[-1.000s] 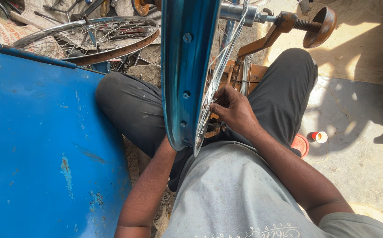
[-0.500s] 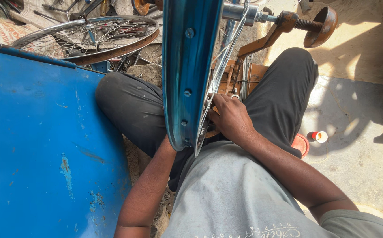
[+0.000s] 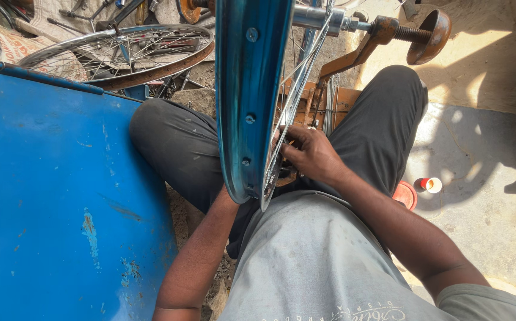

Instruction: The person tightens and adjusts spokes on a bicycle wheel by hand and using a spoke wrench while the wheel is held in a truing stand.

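A teal-blue metal bicycle wheel rim (image 3: 249,89) stood upright at centre, between the person's knees. The right hand (image 3: 311,156) was curled closed on its thin silver spokes (image 3: 290,101). The left hand was hidden behind the rim; grip indeterminable. A small red-and-white cup (image 3: 430,185) lay right.

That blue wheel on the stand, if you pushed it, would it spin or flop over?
The blue wheel rim would probably spin, since its axle sits in a rusty stand. It looks stiff, braced by thin spokes. The right hand touching the spokes might slow it.
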